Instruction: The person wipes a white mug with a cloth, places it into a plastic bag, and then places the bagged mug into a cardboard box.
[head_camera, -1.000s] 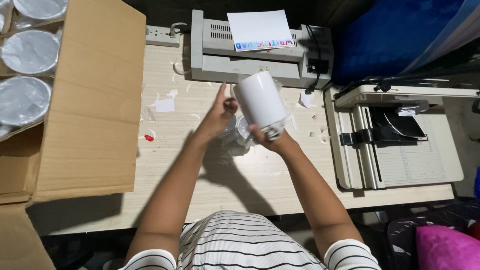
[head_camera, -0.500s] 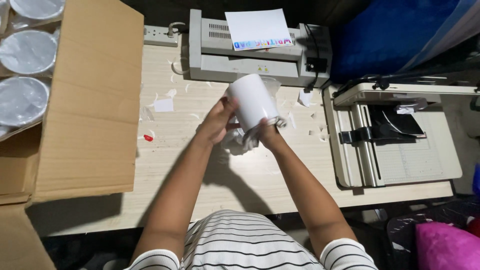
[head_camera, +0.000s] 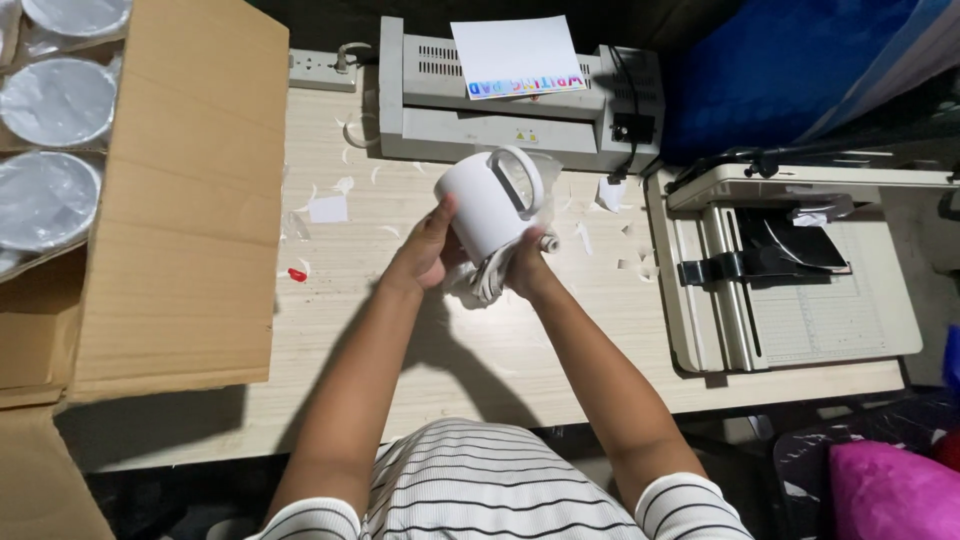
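Pale wood-grain tabletop (head_camera: 400, 330), littered with paper scraps, fills mid-frame. We hold a smooth white ceramic mug (head_camera: 485, 205) at centre, tilted, handle toward the upper right, above crumpled clear plastic wrap (head_camera: 485, 280). Our left hand (head_camera: 428, 250) cups its side, fingers curled; our right hand (head_camera: 525, 268) grips beneath, closed on mug and wrap. Corrugated cardboard box (head_camera: 180, 200) lies left, grey laminator (head_camera: 510, 110) at top.

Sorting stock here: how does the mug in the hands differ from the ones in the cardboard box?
The held mug is out of its plastic, tilted, handle showing, gripped by the left hand and right hand. The boxed mugs sit upright under clear wrap, only their round tops showing. Both look white.
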